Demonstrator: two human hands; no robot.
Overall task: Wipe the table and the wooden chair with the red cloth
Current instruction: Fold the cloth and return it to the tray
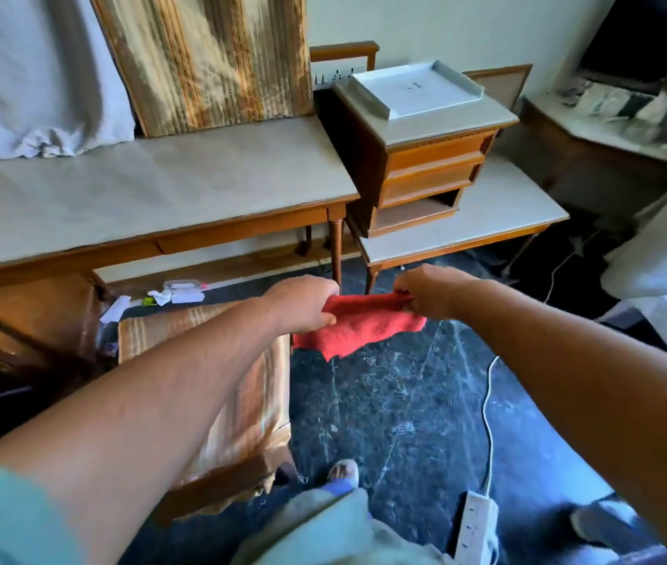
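The red cloth (358, 326) hangs stretched between both hands in the air above the dark floor. My left hand (303, 303) pinches its left edge and my right hand (431, 291) pinches its right top corner. Behind the hands stands the long table (152, 189) with a pale stone top and wooden frame. The wooden chair (238, 401) with a striped orange seat cushion sits under my left forearm, partly hidden by it.
A striped cushion (209, 59) and a grey cloth (34, 83) lean on the table's back. A wooden drawer unit (425, 165) with a white tray (413, 91) stands on a low side table (486, 222). A white cable and power strip (476, 528) lie on the floor. Paper litter (172, 295) lies under the table.
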